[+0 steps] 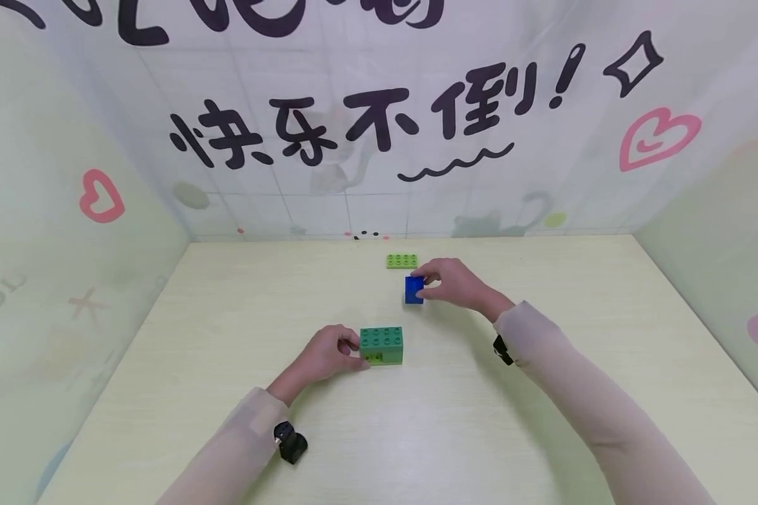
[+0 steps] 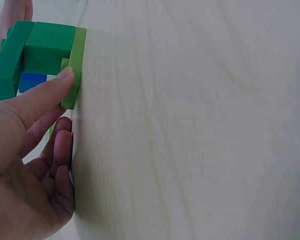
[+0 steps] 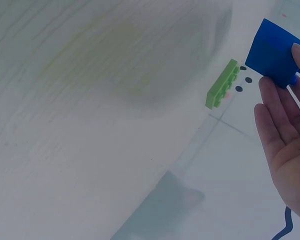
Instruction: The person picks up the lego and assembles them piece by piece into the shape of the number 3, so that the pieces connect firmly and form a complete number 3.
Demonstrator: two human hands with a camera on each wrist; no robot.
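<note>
While the left hand (image 1: 325,355) pinches a green, studded plastic block stack (image 1: 382,345) on the pale wood-grained tabletop (image 1: 240,294), the right hand (image 1: 453,282) pinches a blue plastic block (image 1: 413,290) farther back, near a flat lime-green studded plastic plate (image 1: 401,261); white walls (image 1: 316,217) printed with black lettering (image 1: 384,126) stand behind and beside. In the left wrist view, the thumb (image 2: 45,95) touches the stack's lime base (image 2: 79,65). In the right wrist view, thumb and fingers grip the blue block, the plate lying near the printed wall.
</note>
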